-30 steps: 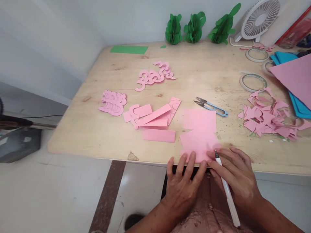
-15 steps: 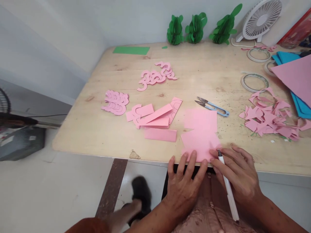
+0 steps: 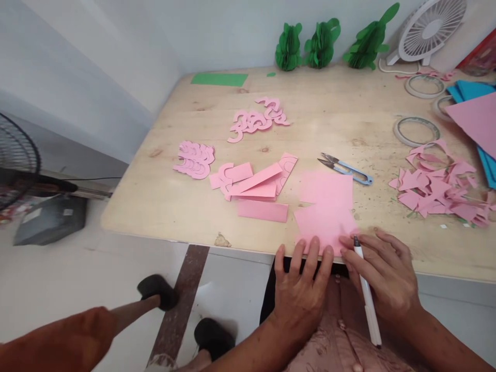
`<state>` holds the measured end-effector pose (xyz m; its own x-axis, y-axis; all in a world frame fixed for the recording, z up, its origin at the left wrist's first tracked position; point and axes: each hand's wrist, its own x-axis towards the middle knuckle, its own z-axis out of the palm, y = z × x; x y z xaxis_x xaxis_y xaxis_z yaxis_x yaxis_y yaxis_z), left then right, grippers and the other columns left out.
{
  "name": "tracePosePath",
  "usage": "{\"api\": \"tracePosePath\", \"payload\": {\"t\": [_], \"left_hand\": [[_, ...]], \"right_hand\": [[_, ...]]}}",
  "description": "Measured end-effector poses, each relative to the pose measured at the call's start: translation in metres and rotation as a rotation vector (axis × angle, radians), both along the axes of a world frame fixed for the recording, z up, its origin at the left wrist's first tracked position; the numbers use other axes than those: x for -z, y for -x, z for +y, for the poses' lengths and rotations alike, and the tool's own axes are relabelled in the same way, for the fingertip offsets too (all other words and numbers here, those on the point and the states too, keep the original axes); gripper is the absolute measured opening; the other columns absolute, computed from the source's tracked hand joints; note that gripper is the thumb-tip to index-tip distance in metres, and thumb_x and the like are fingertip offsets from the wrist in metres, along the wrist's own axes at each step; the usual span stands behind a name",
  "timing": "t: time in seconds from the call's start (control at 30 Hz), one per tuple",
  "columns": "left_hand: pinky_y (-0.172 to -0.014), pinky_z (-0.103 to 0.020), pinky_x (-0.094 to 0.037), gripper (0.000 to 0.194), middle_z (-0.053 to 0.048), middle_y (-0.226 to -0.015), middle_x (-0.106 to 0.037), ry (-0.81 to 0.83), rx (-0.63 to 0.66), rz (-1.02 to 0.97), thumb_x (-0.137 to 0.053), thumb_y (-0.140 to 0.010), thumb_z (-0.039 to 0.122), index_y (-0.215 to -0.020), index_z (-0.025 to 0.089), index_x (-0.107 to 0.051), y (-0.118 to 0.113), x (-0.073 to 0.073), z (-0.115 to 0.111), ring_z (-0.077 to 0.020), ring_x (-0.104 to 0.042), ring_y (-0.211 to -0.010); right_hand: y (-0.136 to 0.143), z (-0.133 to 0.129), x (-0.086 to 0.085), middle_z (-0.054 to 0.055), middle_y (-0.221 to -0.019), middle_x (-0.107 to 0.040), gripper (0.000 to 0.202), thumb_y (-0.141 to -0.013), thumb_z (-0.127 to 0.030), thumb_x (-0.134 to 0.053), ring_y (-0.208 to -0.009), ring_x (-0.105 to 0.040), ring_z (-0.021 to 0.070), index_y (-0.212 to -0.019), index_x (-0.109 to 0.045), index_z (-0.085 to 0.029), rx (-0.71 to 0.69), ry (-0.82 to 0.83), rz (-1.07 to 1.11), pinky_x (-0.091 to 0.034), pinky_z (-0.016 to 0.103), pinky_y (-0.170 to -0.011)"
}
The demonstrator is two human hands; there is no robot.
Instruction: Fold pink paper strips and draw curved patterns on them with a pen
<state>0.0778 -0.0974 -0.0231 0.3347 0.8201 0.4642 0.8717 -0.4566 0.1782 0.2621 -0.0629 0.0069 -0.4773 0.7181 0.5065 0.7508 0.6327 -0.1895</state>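
Note:
My left hand lies with its fingers spread over the near edge of the pink paper at the table's front edge. My right hand rests on the paper's right corner, with a white pen held between its fingers. The pen's dark end points up and away from me. Another pink sheet lies just beyond, partly overlapped. Thread snips lie behind it on the wood. To the left are folded pink strips, one set apart in front.
Pink cut-outs and curved pieces lie further left and back. Pink scraps, tape rolls and blue sheets sit right. Green paper figures and a white fan stand behind. Another person's leg is at lower left.
The whole view has shifted slightly, so the table appears further right. The other person's legs have moved at lower left. My hands keep their places on the paper.

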Motion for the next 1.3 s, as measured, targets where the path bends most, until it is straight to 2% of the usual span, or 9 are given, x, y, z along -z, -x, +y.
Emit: {"api": "tracePosePath", "payload": {"t": [0.2,0.53,0.73,1.1,1.3], "left_hand": [[-0.118,-0.058,-0.011,0.045,-0.008,-0.148,-0.047,0.010,0.000,0.051,-0.052,-0.092,0.026,-0.136,0.019,-0.055,0.002,0.003,-0.001,-0.0291,-0.040,-0.134],[-0.118,-0.059,-0.013,0.047,-0.009,-0.148,-0.048,-0.017,0.003,0.052,-0.053,-0.091,0.024,-0.137,0.019,-0.054,0.002,0.003,0.000,-0.0297,-0.040,-0.134],[-0.117,-0.058,-0.012,0.046,-0.010,-0.148,-0.047,-0.014,0.007,0.034,-0.050,-0.093,0.023,-0.138,0.017,-0.053,0.003,0.004,0.000,-0.0298,-0.039,-0.135],[-0.117,-0.058,-0.012,0.051,-0.011,-0.147,-0.048,0.017,0.019,0.039,-0.057,-0.088,0.024,-0.138,0.018,-0.053,0.004,0.003,-0.002,-0.0306,-0.037,-0.136],[-0.117,-0.058,-0.012,0.051,-0.011,-0.147,-0.048,0.023,0.016,0.024,-0.058,-0.087,0.023,-0.138,0.019,-0.053,0.004,0.002,-0.001,-0.0302,-0.038,-0.136]], "right_hand": [[-0.002,-0.001,0.002,0.008,-0.101,-0.075,0.016,-0.091,-0.014,-0.057,-0.105,-0.065,0.0253,-0.104,-0.066,-0.017,0.007,-0.003,0.012,-0.039,0.051,-0.102],[-0.002,-0.005,0.003,0.006,-0.105,-0.075,0.021,-0.089,-0.015,-0.059,-0.110,-0.064,0.0250,-0.108,-0.066,-0.021,-0.002,-0.018,-0.001,-0.038,0.051,-0.102],[0.006,-0.013,0.002,0.010,-0.103,-0.075,0.020,-0.089,-0.011,-0.056,-0.112,-0.063,0.0282,-0.103,-0.068,-0.018,-0.041,0.011,0.015,-0.039,0.053,-0.100],[0.010,-0.014,0.000,0.009,-0.104,-0.075,0.021,-0.089,-0.012,-0.054,-0.114,-0.063,0.0265,-0.104,-0.068,-0.020,0.001,0.034,0.044,-0.038,0.051,-0.102],[-0.002,-0.009,0.002,0.007,-0.107,-0.074,0.022,-0.086,-0.012,-0.060,-0.109,-0.065,0.0254,-0.104,-0.065,-0.022,0.055,0.032,0.060,-0.039,0.049,-0.101]]}}
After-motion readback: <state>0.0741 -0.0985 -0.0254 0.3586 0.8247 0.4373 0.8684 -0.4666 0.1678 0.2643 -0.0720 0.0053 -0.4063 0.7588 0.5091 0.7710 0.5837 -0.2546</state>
